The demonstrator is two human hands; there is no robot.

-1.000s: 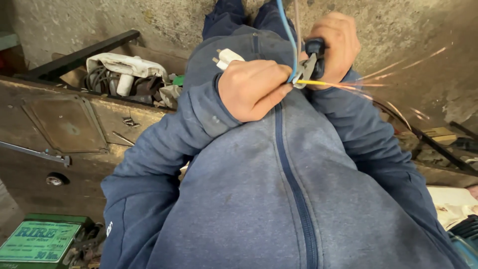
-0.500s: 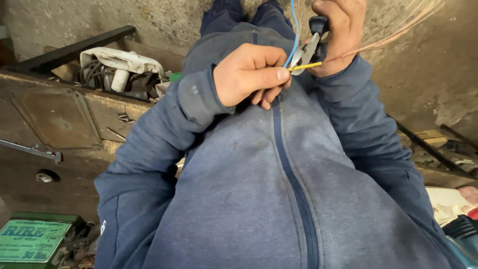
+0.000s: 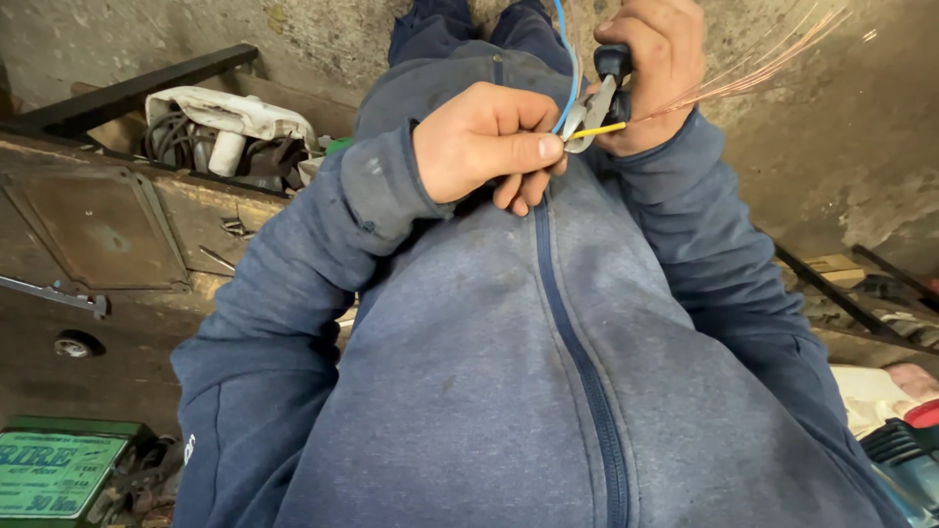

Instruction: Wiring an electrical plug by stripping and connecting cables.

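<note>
Upper centre: left hand (image 3: 479,147) pinched the yellow wire (image 3: 599,129), right hand (image 3: 653,73) clamped the pliers (image 3: 595,103) on it — too hard a squeeze risked nicking the bare copper strands (image 3: 743,78).

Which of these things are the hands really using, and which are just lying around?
In use:
- left hand pinching the yellow wire
- right hand gripping the pliers
- blue wire
- bare copper strands

Lying about:
- green box
- white tool on the rusty metal bench
- blue power tool
</note>
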